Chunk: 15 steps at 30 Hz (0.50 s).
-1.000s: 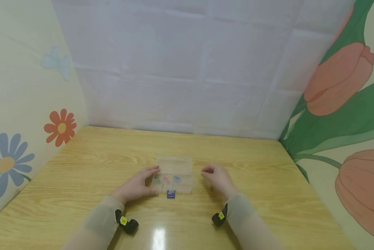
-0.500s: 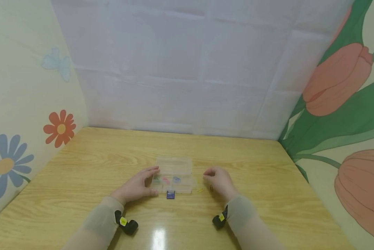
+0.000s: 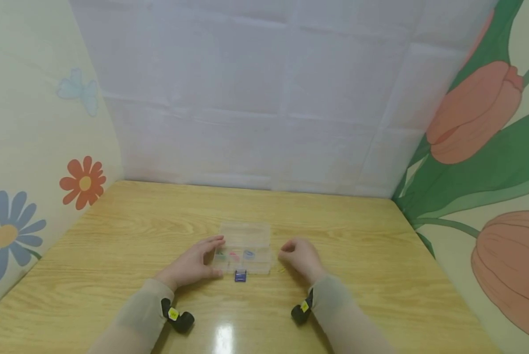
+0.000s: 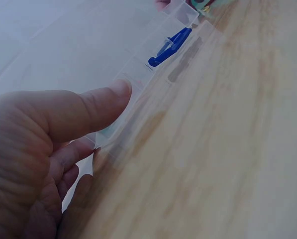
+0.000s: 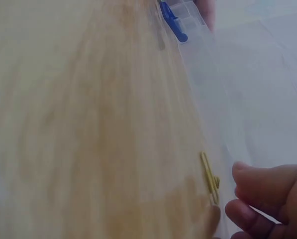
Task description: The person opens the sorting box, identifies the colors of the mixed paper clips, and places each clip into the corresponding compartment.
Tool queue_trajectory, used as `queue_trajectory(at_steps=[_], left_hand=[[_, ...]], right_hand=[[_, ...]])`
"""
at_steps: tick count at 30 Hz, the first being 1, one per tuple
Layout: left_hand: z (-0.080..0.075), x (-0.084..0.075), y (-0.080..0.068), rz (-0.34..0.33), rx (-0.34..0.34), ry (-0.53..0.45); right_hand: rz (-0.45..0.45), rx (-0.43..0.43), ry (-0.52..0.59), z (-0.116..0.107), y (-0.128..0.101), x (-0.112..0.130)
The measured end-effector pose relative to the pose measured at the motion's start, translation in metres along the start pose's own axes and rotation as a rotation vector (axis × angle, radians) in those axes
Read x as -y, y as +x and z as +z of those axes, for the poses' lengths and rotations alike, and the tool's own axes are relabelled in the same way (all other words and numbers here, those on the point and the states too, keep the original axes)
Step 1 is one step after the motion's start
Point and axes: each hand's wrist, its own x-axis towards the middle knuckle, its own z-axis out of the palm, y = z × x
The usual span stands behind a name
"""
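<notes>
Now the right hand [image 3: 302,259] has shifted left toward the open clear box [image 3: 261,268] at lower middle of the frame, beside the yellow clip [image 5: 210,178]; its fingers bunch close, but whether they pinch anything, one cannot tell. The left hand [image 3: 191,262] grips the box's left end. Separate compartments hold a green piece [image 3: 220,253], a pink piece [image 3: 234,256] and a blue piece [image 3: 249,254].
</notes>
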Motion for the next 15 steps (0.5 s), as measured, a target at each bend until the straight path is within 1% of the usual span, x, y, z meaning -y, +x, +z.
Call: queue_trajectory(at_steps=[8,15], left_hand=[[0.0001,0.0006,0.0001,0.007,-0.005,0.014],[0.0,-0.0009,0.0002,0.01,-0.003,0.009]], right_hand=[[0.014,0.002,-0.079,0.0058,0.005,0.002],[0.031,-0.005,-0.104,0.0046,0.0043,0.0037]])
